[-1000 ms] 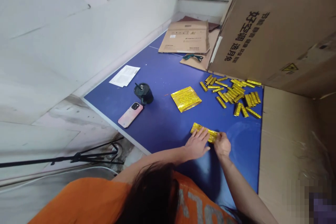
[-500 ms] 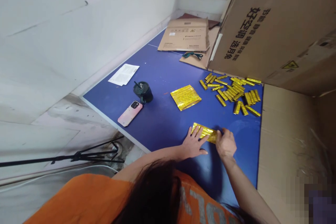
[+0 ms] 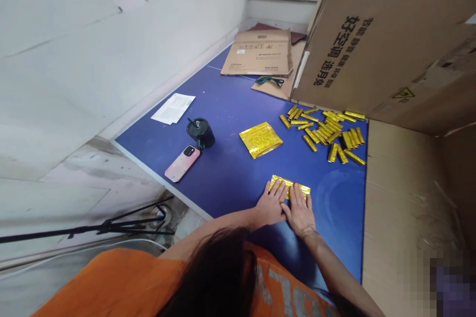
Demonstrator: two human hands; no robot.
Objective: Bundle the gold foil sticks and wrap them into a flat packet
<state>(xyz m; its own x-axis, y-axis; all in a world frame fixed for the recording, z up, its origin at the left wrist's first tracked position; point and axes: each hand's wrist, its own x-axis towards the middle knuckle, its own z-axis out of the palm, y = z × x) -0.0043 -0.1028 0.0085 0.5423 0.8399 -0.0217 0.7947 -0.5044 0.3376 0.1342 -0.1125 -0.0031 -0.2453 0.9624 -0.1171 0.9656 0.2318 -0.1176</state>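
Observation:
A shiny gold foil sheet (image 3: 290,184), long and narrow and apparently folded, lies on the blue table (image 3: 226,188) close to my body. On its left part rests my left hand (image 3: 272,204), flat with fingers stretched out. My right hand (image 3: 300,214) also lies flat, its fingers over the right part of the foil. The thumbs come close together between the hands. Farther up the table is a flat gold foil piece (image 3: 261,139), larger and squarer, touched by neither hand. The underside of the foil beneath my fingers is hidden.
Many small gold folded strips (image 3: 323,131) lie piled at the right. Left of centre stand a dark lidded cup (image 3: 201,132) and a pink phone (image 3: 182,164). White papers (image 3: 173,108), flat cardboard (image 3: 258,54) and a dark cord (image 3: 269,81) lie farther back. A large cardboard panel (image 3: 386,39) borders the right.
My right hand has let go of the foil's right end, moved left and flattened onto it beside my left hand. The left hand stays on the foil.

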